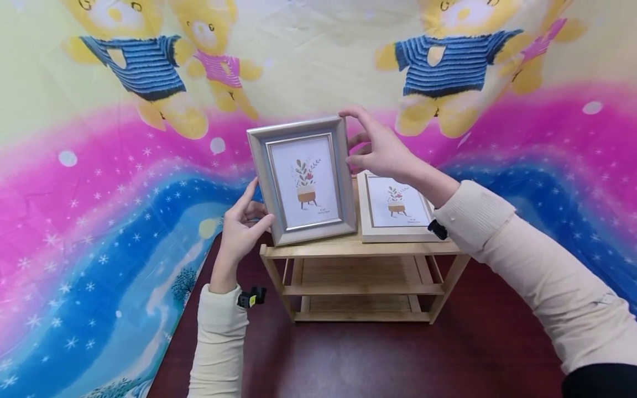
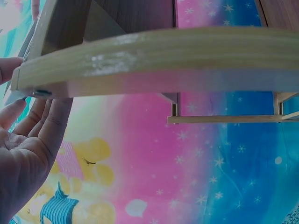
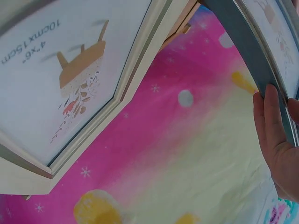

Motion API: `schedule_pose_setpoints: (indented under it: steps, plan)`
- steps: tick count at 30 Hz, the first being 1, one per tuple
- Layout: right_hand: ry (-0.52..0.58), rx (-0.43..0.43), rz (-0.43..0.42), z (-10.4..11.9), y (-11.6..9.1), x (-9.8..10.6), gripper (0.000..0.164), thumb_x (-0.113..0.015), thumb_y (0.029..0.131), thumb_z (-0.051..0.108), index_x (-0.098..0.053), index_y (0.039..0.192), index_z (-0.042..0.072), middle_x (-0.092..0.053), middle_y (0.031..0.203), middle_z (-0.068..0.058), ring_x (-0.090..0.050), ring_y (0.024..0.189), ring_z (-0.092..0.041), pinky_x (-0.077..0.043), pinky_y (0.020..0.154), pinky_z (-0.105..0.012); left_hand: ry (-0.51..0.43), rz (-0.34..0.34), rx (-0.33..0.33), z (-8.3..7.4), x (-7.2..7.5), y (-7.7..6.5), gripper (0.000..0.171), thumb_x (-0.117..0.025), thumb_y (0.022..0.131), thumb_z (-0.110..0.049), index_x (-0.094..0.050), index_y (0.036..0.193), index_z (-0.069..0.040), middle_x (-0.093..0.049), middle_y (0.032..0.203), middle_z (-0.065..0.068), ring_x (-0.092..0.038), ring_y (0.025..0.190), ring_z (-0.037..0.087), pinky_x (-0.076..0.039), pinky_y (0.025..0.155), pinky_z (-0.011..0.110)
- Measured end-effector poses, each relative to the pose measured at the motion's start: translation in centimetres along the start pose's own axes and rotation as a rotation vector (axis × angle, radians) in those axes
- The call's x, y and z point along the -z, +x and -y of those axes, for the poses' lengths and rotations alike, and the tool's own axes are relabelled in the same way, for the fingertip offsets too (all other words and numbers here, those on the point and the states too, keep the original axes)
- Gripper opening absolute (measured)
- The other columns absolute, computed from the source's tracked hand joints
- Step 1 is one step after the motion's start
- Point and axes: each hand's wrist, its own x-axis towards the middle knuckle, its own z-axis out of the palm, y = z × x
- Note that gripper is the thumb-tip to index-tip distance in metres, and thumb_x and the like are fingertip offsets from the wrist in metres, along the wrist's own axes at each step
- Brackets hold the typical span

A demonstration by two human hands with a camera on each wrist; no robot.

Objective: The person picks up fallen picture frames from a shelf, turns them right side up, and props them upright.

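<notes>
A silver-grey picture frame (image 1: 308, 179) stands tilted on the left part of a wooden rack's top (image 1: 318, 251), its potted-plant print facing me. My left hand (image 1: 238, 235) grips its lower left side, thumb near the front corner and fingers at the edge. At the upper right corner, my right hand (image 1: 382, 148) holds the frame between thumb and fingers; the right wrist view shows these fingers (image 3: 273, 116) against its side. Close by on the right, a cream picture frame (image 1: 398, 202) with a similar print leans back on the rack, partly behind my right forearm.
Below the top, the rack has two lower shelves (image 1: 360, 273). It stands on a dark red table (image 1: 348, 359). A cloth backdrop (image 1: 318, 61) with teddy bears and snowflakes hangs behind and along both sides. The rack's rail (image 2: 159, 63) crosses the left wrist view.
</notes>
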Motion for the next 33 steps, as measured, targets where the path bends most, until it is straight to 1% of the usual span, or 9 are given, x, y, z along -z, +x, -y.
schedule_pose_setpoints:
  steps: [7,12,16,19,24,27,28,30,33]
  plan:
    - [-0.012,0.018,-0.03,-0.1,-0.8,-0.1,0.073,-0.056,0.082,-0.011,-0.028,0.139,0.025,-0.058,0.102,-0.019,-0.062,0.086,-0.029,-0.054,0.067,-0.041,-0.016,-0.001,-0.013,0.1,0.2,-0.1,0.069,-0.062,0.079,0.009,-0.036,0.14,-0.012,-0.06,0.081,0.024,-0.06,0.064,0.011,-0.051,0.054,0.023]
    - [-0.002,0.033,-0.043,-0.2,-1.3,-0.2,0.074,-0.058,0.081,-0.009,-0.029,0.139,0.026,-0.058,0.101,-0.018,-0.062,0.086,-0.029,-0.054,0.067,-0.041,-0.024,-0.002,-0.004,0.1,0.3,-0.1,0.068,-0.062,0.08,0.008,-0.037,0.14,-0.013,-0.061,0.082,0.025,-0.061,0.066,0.011,-0.05,0.054,0.023]
    - [-0.009,0.048,-0.05,-0.1,-1.7,-0.3,0.075,-0.06,0.08,-0.008,-0.029,0.139,0.026,-0.058,0.099,-0.018,-0.062,0.084,-0.028,-0.054,0.066,-0.038,-0.036,-0.009,0.004,0.1,0.5,-0.1,0.067,-0.061,0.079,0.009,-0.039,0.139,-0.012,-0.061,0.083,0.024,-0.062,0.069,0.01,-0.051,0.055,0.023]
    - [-0.024,0.055,-0.057,0.0,-1.9,-0.4,0.075,-0.062,0.08,-0.007,-0.03,0.139,0.026,-0.059,0.098,-0.017,-0.063,0.083,-0.027,-0.054,0.065,-0.036,-0.027,-0.017,0.001,0.2,0.6,-0.2,0.066,-0.062,0.079,0.009,-0.041,0.138,-0.011,-0.061,0.083,0.02,-0.062,0.071,0.009,-0.051,0.057,0.022]
    - [-0.03,0.058,-0.068,0.1,-2.3,-0.6,0.074,-0.063,0.079,-0.005,-0.031,0.138,0.026,-0.059,0.098,-0.016,-0.063,0.081,-0.027,-0.054,0.065,-0.035,-0.021,-0.026,0.003,0.3,0.8,-0.2,0.063,-0.062,0.079,0.008,-0.043,0.137,-0.009,-0.062,0.082,0.006,-0.062,0.073,0.008,-0.051,0.059,0.021]
    - [-0.035,0.066,-0.068,0.1,-2.5,-0.7,0.073,-0.064,0.08,-0.004,-0.032,0.138,0.026,-0.059,0.099,-0.016,-0.064,0.081,-0.027,-0.054,0.065,-0.035,-0.022,-0.027,0.005,0.2,0.8,-0.3,0.063,-0.062,0.079,0.009,-0.043,0.136,-0.009,-0.062,0.082,0.001,-0.062,0.073,0.008,-0.051,0.059,0.02]
    - [-0.039,0.07,-0.067,0.1,-2.5,-0.7,0.073,-0.064,0.08,-0.003,-0.031,0.138,0.026,-0.059,0.099,-0.016,-0.064,0.081,-0.027,-0.054,0.065,-0.035,-0.017,-0.027,0.009,-0.2,0.8,-0.4,0.063,-0.061,0.079,0.01,-0.042,0.136,-0.007,-0.061,0.082,0.003,-0.061,0.073,0.007,-0.051,0.059,0.02]
    - [-0.043,0.076,-0.065,0.1,-2.7,-0.7,0.073,-0.065,0.08,-0.002,-0.031,0.138,0.026,-0.059,0.101,-0.016,-0.064,0.082,-0.027,-0.054,0.065,-0.036,-0.011,-0.026,0.018,-0.4,0.8,-0.5,0.062,-0.06,0.079,0.011,-0.041,0.136,-0.005,-0.061,0.083,0.006,-0.061,0.073,0.006,-0.051,0.059,0.019]
    - [-0.041,0.068,-0.063,0.0,-2.9,-0.6,0.075,-0.065,0.081,0.0,-0.029,0.14,0.028,-0.058,0.106,-0.016,-0.064,0.086,-0.028,-0.054,0.066,-0.036,0.01,-0.028,0.033,-0.5,0.8,-0.6,0.062,-0.06,0.079,0.011,-0.04,0.136,-0.001,-0.061,0.088,0.018,-0.06,0.077,0.004,-0.051,0.06,0.018]
